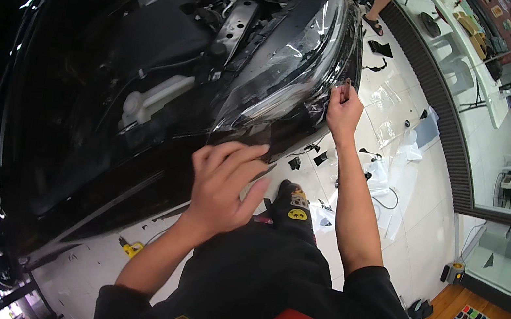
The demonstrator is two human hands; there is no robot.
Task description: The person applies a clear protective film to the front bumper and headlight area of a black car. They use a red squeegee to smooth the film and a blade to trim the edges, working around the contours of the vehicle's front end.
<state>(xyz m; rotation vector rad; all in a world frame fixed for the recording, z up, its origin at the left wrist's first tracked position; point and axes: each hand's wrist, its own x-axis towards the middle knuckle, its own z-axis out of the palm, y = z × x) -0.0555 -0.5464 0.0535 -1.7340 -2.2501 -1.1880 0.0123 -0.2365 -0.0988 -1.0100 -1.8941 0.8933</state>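
Note:
A black car's front corner fills the left and middle, with its hood up. The long clear headlight (pixel 289 65) has a wrinkled, shiny surface. My left hand (pixel 226 181) is at the black body panel (pixel 160 175) below the headlight's near end. Its fingers are stretched out and the thumb stands apart; a dark sliver shows between thumb and forefinger, too little to name. At the headlight's outer edge, my right hand (pixel 345 113) is closed in a pinch. A small, slim dark piece (pixel 346 88) sticks up from its fingers.
Black scraps (pixel 320 158) and crumpled clear sheeting (pixel 409 149) litter the white tiled floor. Another person's leg (pixel 379 6) stands beyond the headlight. A yellow tool (pixel 131 248) lies below my left forearm. A long white table (pixel 469 53) is at the right.

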